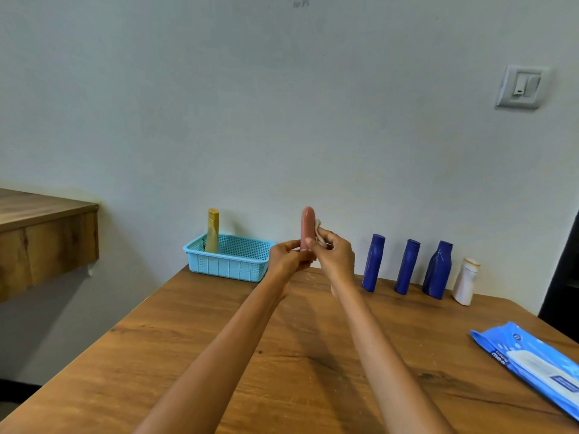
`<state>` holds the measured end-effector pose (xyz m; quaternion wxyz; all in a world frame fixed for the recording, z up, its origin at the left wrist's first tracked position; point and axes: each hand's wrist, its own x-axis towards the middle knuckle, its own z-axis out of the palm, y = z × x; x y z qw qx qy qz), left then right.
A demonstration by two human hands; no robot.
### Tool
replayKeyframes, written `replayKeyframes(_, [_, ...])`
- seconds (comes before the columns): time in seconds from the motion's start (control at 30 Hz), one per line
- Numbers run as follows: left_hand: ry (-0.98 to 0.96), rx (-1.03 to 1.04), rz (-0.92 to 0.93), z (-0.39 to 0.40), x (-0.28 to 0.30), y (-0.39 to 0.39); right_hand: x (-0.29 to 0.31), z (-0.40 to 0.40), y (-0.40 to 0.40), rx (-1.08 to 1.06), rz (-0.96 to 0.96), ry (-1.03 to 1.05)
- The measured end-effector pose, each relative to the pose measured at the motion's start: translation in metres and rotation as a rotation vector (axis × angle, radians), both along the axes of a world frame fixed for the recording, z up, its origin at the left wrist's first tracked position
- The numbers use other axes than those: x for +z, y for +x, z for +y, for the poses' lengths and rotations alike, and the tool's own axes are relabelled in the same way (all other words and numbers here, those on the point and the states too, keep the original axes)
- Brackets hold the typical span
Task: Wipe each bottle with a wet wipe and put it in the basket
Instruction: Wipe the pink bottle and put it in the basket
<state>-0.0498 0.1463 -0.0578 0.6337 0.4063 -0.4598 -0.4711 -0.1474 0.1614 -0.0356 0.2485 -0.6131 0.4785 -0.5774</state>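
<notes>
Left hand (288,256) grips pink bottle (307,225) by its base, upright above table's far edge right of basket (228,264), right hand (333,255) pinches wipe (319,231) against it; likely light, stiff, slippery when damp, best held low.

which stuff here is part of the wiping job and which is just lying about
Job: pink bottle, wet wipe, basket, yellow bottle, three blue bottles, white bottle, wipes pack.
Lying about: wall switch, side shelf.

Bare forearms (219,349), no sleeves/jewellery.
</notes>
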Motion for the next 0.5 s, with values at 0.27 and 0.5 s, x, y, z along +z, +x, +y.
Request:
replayKeyframes(0.27, [0.006,0.037,0.025,-0.003,-0.004,0.004,0.0,-0.005,-0.008,-0.034,0.086,0.004])
replayKeyframes(0.5, [0.065,-0.179,-0.107,0.0,-0.005,-0.006,0.006,-0.014,-0.031,-0.178,-0.123,-0.126])
